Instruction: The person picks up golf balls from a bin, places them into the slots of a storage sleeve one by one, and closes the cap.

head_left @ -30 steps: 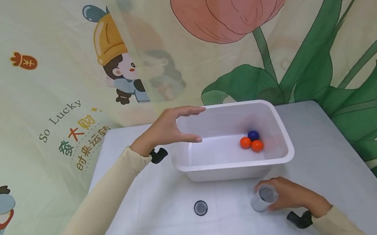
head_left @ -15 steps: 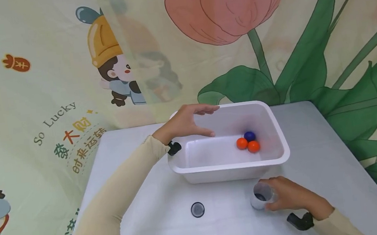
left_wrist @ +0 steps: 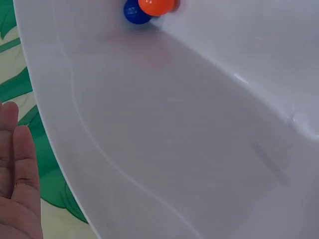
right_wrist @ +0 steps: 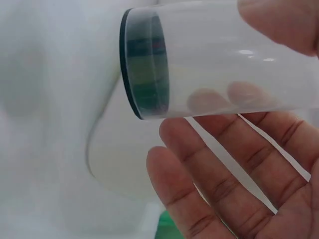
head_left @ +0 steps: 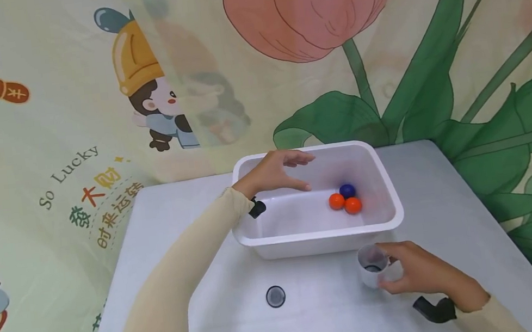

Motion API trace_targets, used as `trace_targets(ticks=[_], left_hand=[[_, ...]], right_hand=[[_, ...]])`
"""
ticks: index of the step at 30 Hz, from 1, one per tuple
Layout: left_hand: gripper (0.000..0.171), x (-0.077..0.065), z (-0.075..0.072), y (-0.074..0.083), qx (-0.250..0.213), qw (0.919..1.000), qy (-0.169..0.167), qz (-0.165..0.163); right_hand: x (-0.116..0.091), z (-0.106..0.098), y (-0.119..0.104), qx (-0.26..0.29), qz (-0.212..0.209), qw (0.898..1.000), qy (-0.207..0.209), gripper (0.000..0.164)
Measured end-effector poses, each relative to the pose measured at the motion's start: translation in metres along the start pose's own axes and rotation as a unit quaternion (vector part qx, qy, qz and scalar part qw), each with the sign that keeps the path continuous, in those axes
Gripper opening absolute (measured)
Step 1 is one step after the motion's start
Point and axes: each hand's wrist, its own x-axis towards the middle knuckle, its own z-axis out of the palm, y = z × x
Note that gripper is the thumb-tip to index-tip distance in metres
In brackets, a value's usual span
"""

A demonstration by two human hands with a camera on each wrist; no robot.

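In the head view my left hand point(head_left: 282, 172) is over the white tub point(head_left: 323, 234), its fingers straight and parted from the thumb, holding nothing. Two orange balls point(head_left: 353, 205) and a blue ball point(head_left: 347, 191) lie together on the tub's floor, toward its right side. In front of the tub my right hand point(head_left: 418, 269) holds a clear cup point(head_left: 371, 275) by its sides, thumb nearest the camera. The right wrist view shows the cup's dark-edged base point(right_wrist: 144, 64); fingertips show through its clear wall, while the other fingers spread below it.
A small round grey disc with a dark rim point(head_left: 275, 296) lies on the white table point(head_left: 234, 323), left of the cup. Behind the table hangs a printed cloth point(head_left: 325, 77) with tulips and cartoon figures.
My left hand has moved right, from the tub's left edge to over its inside. The right hand has shifted slightly right with the cup. The head view has swung a little right.
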Motion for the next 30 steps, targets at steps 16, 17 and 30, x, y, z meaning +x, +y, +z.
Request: trace_targets(ticks=[16,17,30], left_hand=[[0.068,0.028,0.026,-0.027,0.007,0.9992,-0.027,-0.028],[0.067,0.031,0.027,-0.029,0.008,0.9992,-0.030,-0.024],[0.067,0.061,0.046,-0.044,0.070,0.9917,-0.094,-0.053]], right_hand=[[-0.029,-0.039,0.013,-0.039,-0.006,0.994,0.100,0.061],[-0.031,-0.042,0.014,-0.043,-0.004,0.993,0.107,0.060],[-0.039,-0.070,0.036,-0.079,-0.023,0.982,0.172,0.059]])
